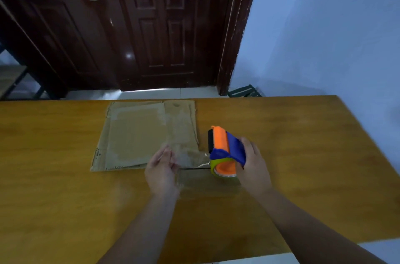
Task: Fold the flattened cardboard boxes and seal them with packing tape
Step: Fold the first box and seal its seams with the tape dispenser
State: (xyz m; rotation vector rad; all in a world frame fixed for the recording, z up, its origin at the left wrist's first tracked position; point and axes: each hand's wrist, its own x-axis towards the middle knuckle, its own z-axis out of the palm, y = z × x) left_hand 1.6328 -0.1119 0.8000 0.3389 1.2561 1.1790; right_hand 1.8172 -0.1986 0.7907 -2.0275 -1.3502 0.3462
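A flattened cardboard box (138, 134), with old clear tape on its face, lies on the wooden table (65, 198) at the far middle. My right hand (253, 162) grips an orange and blue tape dispenser (223, 149) just right of the cardboard's near corner. A strip of clear tape (192, 160) stretches from the dispenser to my left hand (162, 166), whose fingers pinch its free end above the table. A faint brownish patch that may be more cardboard (207, 181) shows under the tape, too blurred to tell.
A dark wooden door (151, 25) stands behind the table, with a blue wall (324, 25) to the right. The table's right edge runs diagonally at the right, and its near edge lies at the lower right.
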